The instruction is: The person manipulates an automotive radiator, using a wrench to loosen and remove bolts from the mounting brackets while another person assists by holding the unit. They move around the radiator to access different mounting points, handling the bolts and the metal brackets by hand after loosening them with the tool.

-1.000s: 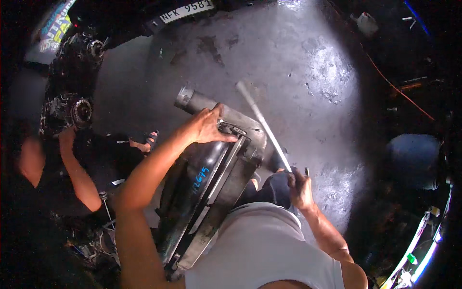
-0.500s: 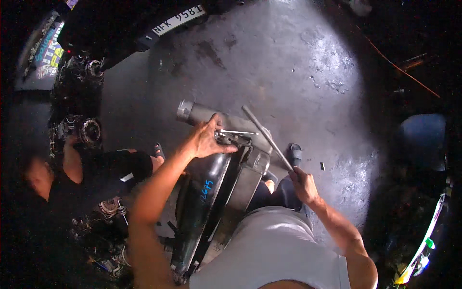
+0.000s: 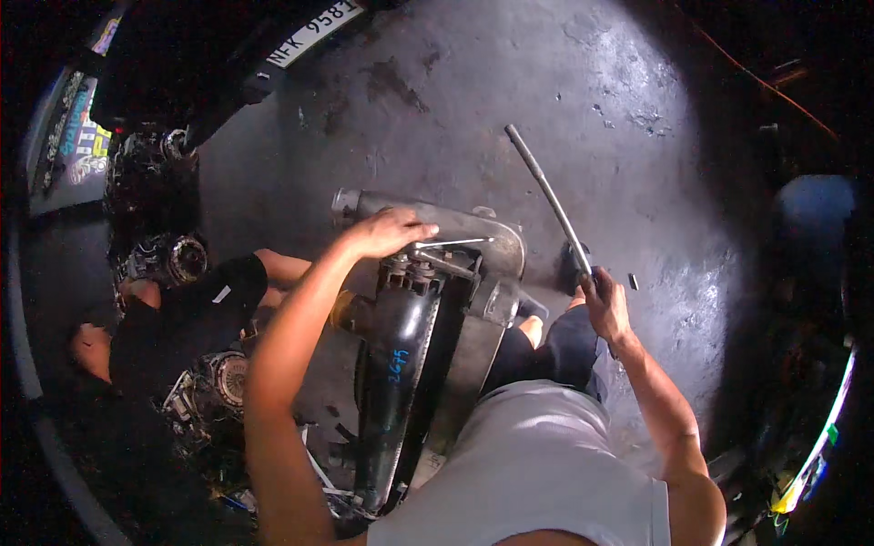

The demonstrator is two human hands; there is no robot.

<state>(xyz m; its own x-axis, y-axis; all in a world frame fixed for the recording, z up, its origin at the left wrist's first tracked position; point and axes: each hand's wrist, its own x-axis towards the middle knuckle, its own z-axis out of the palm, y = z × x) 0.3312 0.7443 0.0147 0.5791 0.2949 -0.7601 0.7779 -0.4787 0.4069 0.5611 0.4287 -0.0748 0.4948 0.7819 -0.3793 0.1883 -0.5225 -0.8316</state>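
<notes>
A black radiator-like assembly (image 3: pixel 396 364) with a long rounded tank and blue handwriting stands before me. A wide grey metal duct (image 3: pixel 464 223) curves across its far end. My left hand (image 3: pixel 387 234) lies over this duct, fingers stretched to the right, beside a thin shiny wrench (image 3: pixel 460 242). The wrench lies across the bolted top end of the assembly; whether my fingertips touch it is unclear. To the right, my right hand (image 3: pixel 605 305) grips the lower end of a long metal pipe (image 3: pixel 546 187), which slants up and left in the air.
Another person (image 3: pixel 209 300) in dark clothes is low at the left, near engine parts (image 3: pixel 177 259). A round clutch-like part (image 3: pixel 232 378) lies among other pieces. A vehicle with a licence plate (image 3: pixel 314 35) is at the far left. A small dark object (image 3: pixel 634 281) lies on the concrete floor.
My left hand has shifted from a spread grasp around the wrench's end to lying over the duct. My right hand has raised the pipe away from the assembly, up and right.
</notes>
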